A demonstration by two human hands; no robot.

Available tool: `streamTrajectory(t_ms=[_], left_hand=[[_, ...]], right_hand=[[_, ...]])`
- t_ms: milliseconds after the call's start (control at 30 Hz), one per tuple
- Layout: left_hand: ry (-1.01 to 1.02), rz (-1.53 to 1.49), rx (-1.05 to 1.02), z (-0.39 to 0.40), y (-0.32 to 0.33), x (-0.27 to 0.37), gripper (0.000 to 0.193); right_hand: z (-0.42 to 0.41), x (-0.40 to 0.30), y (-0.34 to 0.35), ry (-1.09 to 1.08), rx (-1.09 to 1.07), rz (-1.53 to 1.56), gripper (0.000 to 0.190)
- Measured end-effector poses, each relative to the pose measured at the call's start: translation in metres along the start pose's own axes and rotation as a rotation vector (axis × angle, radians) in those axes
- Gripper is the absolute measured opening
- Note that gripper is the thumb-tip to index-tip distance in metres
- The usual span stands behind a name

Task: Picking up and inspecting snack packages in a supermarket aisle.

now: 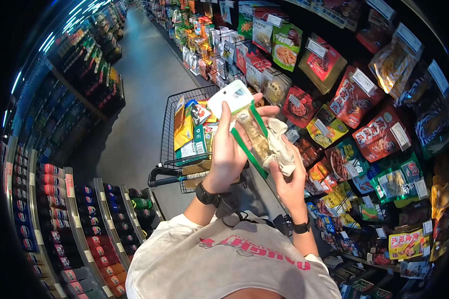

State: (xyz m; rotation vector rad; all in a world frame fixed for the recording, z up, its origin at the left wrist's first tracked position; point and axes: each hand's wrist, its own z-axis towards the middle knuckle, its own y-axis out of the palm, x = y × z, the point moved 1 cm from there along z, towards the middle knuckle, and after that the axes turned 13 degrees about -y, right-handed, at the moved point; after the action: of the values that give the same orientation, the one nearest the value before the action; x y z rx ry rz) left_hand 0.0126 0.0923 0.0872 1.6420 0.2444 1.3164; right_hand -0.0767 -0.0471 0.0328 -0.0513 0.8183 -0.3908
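Note:
A clear-backed snack packet (pixel 255 136) with green edges and a white hanging header is held up in front of my chest. My left hand (pixel 226 153) grips it, the thumb lying across its left side and the fingers behind. My right hand (pixel 290 183) pinches a crumpled off-white cloth (pixel 281 144) against the packet's lower right side. Beyond my hands stands a black wire shopping cart (pixel 166 123). Several bagged goods lie in it, among them a yellow bag (pixel 183 132) and a green and white bag (pixel 194 145).
On my right, a hanging display holds packaged snacks, including red pouches (pixel 381 130) and a green pouch (pixel 286 46), with price tags in front. To my left, shelves carry rows of drink bottles (pixel 54 192). A grey floor aisle (pixel 140 52) runs ahead between the shelving.

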Motion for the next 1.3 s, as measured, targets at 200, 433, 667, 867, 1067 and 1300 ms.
streamTrajectory(t_ms=[200, 433, 667, 867, 1067, 1300], left_hand=[[-0.119, -0.006, -0.026, -0.008, 0.007, 0.005, 0.081], [-0.107, 0.123, -0.05, -0.013, 0.017, 0.004, 0.096], [-0.128, 0.149, -0.027, -0.015, 0.03, -0.004, 0.097], [-0.093, 0.124, -0.189, -0.014, 0.035, -0.022, 0.088], [0.085, 0.533, 0.02, -0.009, 0.053, -0.054, 0.035], [0.024, 0.567, 0.104, 0.002, 0.072, -0.096, 0.032]], right_hand=[[-0.003, 0.007, -0.001, 0.265, -0.13, 0.215, 0.054], [-0.02, 0.015, -0.009, 0.444, -0.196, 0.512, 0.042], [-0.026, 0.011, -0.023, 0.491, -0.257, 0.565, 0.033], [-0.035, 0.012, -0.027, 0.348, -0.086, 0.482, 0.031], [-0.032, 0.012, -0.056, 0.339, -0.028, 0.37, 0.027], [-0.052, 0.035, -0.112, 0.301, 0.207, 0.265, 0.041]])
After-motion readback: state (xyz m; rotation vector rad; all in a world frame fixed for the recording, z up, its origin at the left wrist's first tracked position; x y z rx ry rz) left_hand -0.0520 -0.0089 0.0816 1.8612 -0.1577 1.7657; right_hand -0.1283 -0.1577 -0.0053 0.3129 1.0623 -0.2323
